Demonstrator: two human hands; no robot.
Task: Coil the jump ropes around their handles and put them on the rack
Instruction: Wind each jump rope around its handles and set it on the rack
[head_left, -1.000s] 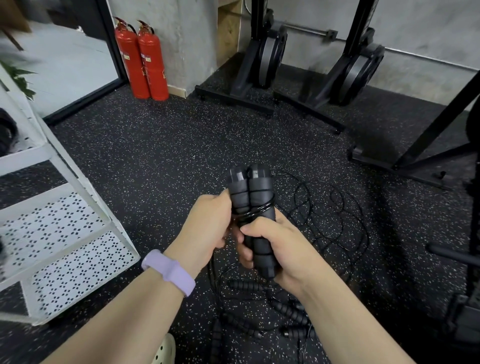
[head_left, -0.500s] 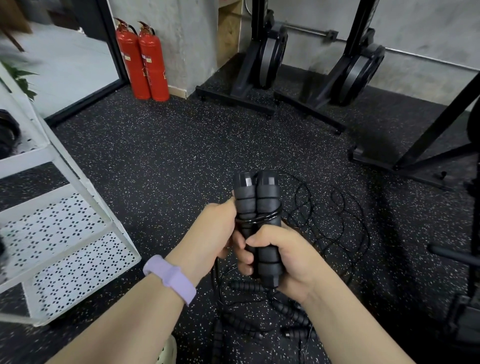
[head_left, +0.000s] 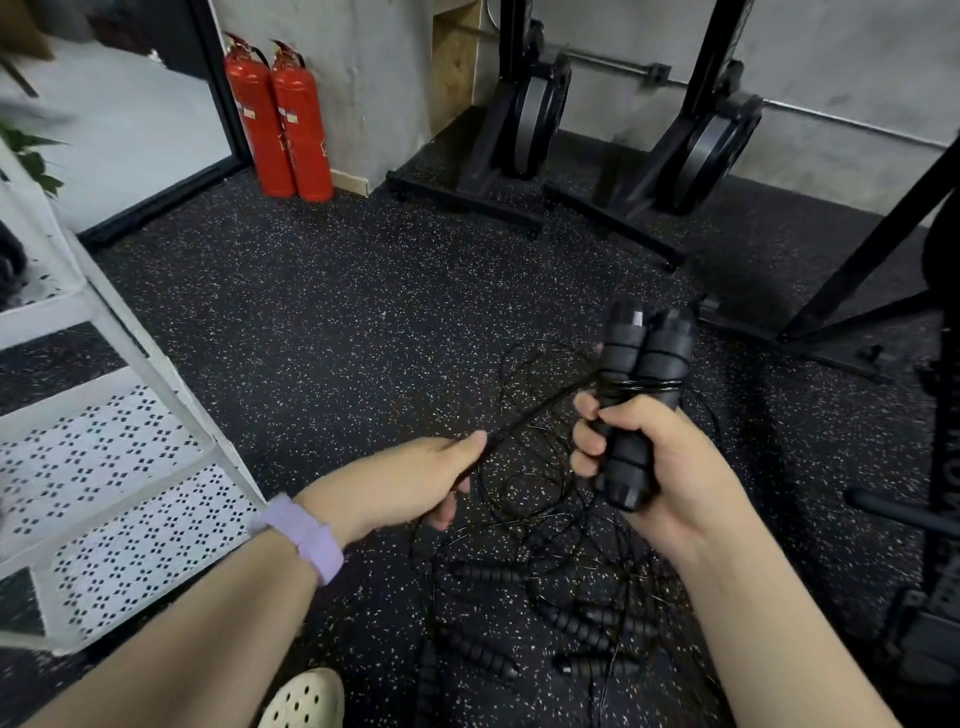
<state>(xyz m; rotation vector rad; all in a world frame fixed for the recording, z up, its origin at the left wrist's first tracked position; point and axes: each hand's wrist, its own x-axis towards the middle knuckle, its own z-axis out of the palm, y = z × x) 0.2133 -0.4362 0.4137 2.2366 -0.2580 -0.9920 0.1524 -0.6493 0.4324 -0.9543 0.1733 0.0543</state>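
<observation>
My right hand (head_left: 657, 467) grips two black foam jump-rope handles (head_left: 641, 364) held side by side and upright, with a few turns of thin black rope wound round their middle. A taut length of that rope (head_left: 540, 410) runs down-left to my left hand (head_left: 400, 480), which pinches it. Loose black rope loops (head_left: 524, 499) lie on the floor beneath both hands. Several more black handles (head_left: 571, 626) lie tangled in rope lower down. The white perforated rack (head_left: 119, 467) stands at the left.
Two red fire extinguishers (head_left: 283, 119) stand by the wall at the back. Black weight-plate stands (head_left: 524, 119) line the far wall, and a dark rack frame (head_left: 857, 291) rises at the right. A cream clog (head_left: 306, 699) shows at the bottom edge. The floor is black speckled rubber.
My left hand has left the handles and moved down-left, pulling a length of rope taut. My right hand has shifted right with the handles.
</observation>
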